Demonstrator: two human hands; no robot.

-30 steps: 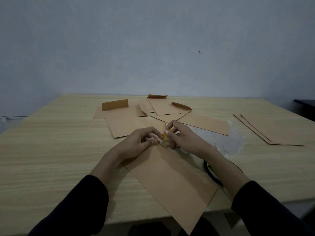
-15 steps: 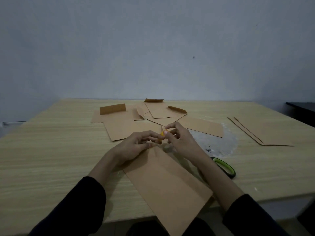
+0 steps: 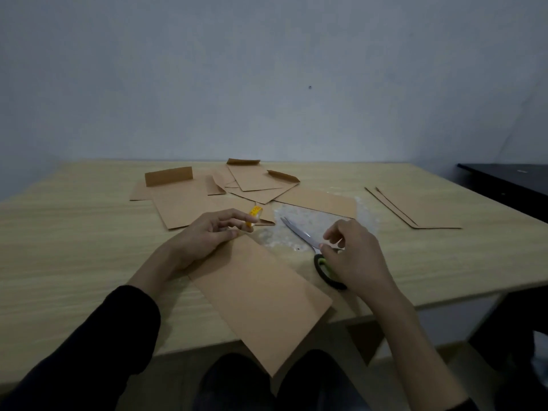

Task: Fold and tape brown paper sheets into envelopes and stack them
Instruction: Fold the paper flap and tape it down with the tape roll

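Head, left hand pinches tape roll (print unreadable) — right hand pinches scissors

A pale wooden table stood against a grey wall, a black desk just beside it on the right.

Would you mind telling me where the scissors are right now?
In the head view, the scissors lie on the table right of centre, between the near brown sheet and the right hand, which is at their handles.
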